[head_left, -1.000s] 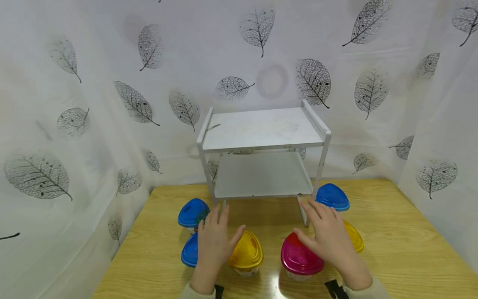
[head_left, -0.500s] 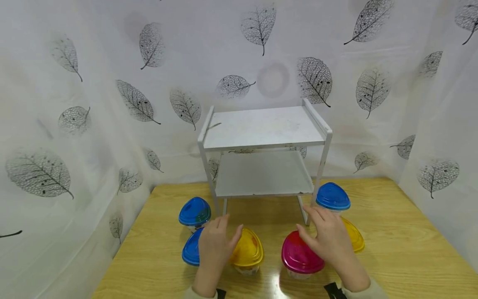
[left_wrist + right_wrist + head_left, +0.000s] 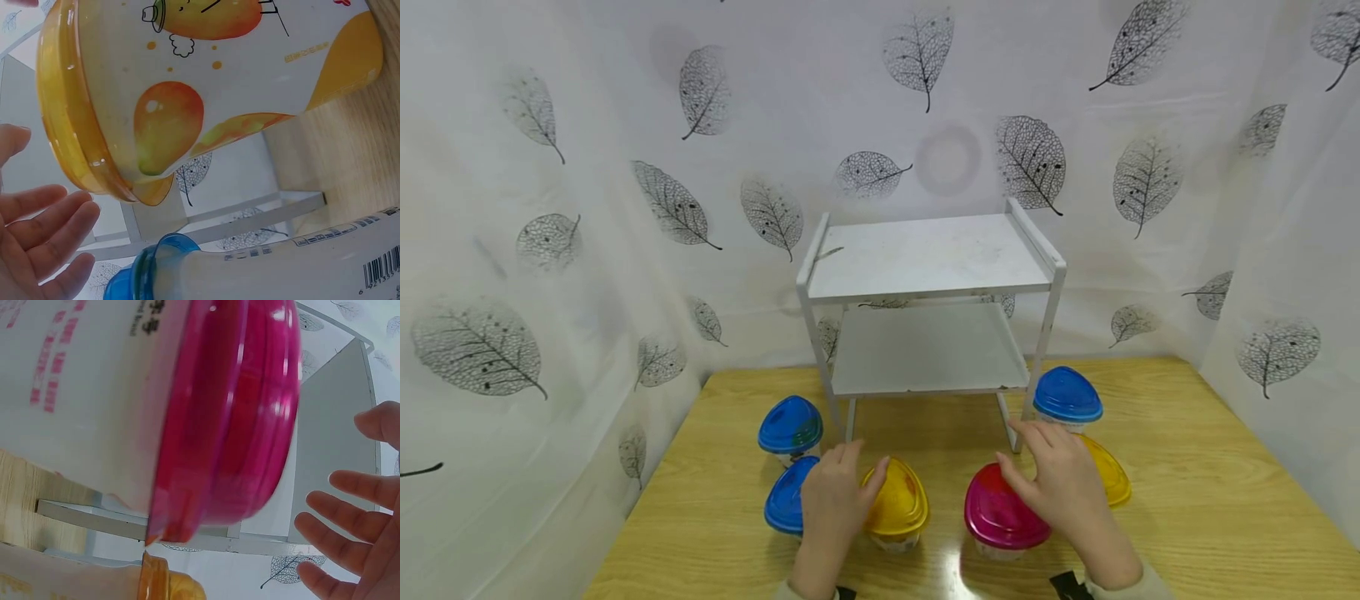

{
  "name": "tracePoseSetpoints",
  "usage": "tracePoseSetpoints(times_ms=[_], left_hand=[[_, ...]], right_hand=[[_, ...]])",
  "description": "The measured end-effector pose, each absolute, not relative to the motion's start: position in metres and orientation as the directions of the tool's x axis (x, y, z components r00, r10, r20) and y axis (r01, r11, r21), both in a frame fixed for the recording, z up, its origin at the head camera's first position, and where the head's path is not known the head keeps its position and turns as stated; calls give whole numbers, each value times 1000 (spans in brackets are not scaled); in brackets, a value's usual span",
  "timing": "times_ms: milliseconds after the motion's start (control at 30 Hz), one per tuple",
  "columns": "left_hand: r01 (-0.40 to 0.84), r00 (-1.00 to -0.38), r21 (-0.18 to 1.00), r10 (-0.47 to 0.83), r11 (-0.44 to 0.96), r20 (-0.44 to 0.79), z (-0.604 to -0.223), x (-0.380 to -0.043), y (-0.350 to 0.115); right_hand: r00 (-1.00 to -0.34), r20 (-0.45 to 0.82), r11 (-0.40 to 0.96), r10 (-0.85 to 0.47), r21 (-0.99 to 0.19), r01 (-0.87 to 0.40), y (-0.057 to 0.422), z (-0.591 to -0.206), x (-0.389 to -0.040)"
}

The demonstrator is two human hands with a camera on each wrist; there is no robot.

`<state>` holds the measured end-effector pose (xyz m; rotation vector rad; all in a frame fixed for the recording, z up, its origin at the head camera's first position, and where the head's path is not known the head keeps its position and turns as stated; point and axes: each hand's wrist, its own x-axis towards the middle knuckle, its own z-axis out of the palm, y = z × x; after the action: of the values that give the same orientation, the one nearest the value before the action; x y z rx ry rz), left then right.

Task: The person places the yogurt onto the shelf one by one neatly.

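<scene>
Head view: empty, loosely spread left hand (image 3: 835, 504) and right hand (image 3: 1063, 483) hover between side edges of the surface (image 3: 1210, 492); ideally grip the magenta-lidded triangular plastic tub (image 3: 1000, 517) low.

I'm in a small sheeted-off work spot, more like a staged set than an ordinary rm: white leaf-print sheeting (image 3: 880, 125) behind & on both sides of my wood-grain table (image 3: 1187, 467), w/ a white 2-tier shelf (image 3: 928, 267) on it. Bldg. type: can't tell.
</scene>
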<state>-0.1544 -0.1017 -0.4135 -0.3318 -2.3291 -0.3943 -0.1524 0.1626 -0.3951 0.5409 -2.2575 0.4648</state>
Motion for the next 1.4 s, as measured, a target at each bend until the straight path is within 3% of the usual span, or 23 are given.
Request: tracePoseSetpoints(times_ms=[533,1000,1267,1400], left_hand=[[336,-701,199,104,920,706,-413,-157,-105],[365,-621,162,110,917,776,-402,-165,-113],[437,-566,209,87,875,820,-387,-172,-119],[451,-579,284,35,846,815,-375,-174,-122]], right_hand=[[-653,726,847,-214,-195,-494,167,-396,-153],[-662,722,838,-201,-224,-498,176,-399,-152],[-680,708,848,-190,-232,-477,180,-400,-149],[-705,687,856,-174,-248,-453,182,-401,-147]])
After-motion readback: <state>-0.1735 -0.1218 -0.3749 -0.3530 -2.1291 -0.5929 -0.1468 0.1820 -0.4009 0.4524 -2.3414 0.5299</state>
